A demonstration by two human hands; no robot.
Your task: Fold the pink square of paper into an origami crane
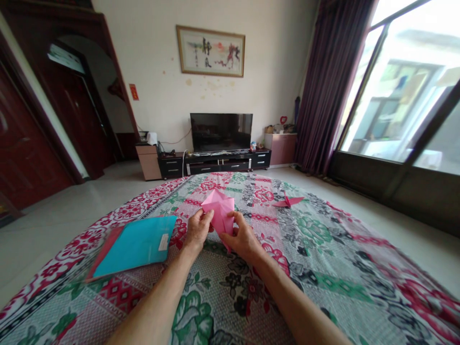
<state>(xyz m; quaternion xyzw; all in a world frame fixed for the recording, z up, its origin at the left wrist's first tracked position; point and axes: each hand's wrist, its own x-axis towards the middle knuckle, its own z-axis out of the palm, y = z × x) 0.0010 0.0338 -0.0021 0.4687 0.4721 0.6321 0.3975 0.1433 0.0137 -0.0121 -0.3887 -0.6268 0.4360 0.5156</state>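
Note:
A folded sheet of pink origami paper (pixel 220 207) is held just above the patterned tablecloth, between my two hands. It has a kite-like shape with a pointed top and creases down its front. My left hand (pixel 200 229) pinches its left edge, thumb in front and fingers behind. On the lower right edge, my right hand (pixel 241 235) grips the paper between thumb and fingers. The fingertips behind the sheet are partly hidden. Further right on the cloth rests a finished pink paper crane (pixel 288 201) with its wings spread.
A blue sheet stack (pixel 138 247) with a white label lies at the left, a red sheet (pixel 108 249) showing beneath it. The round table's tablecloth (pixel 316 268) is floral. Beyond its far edge stand a low cabinet (pixel 219 166) and a television (pixel 221 132).

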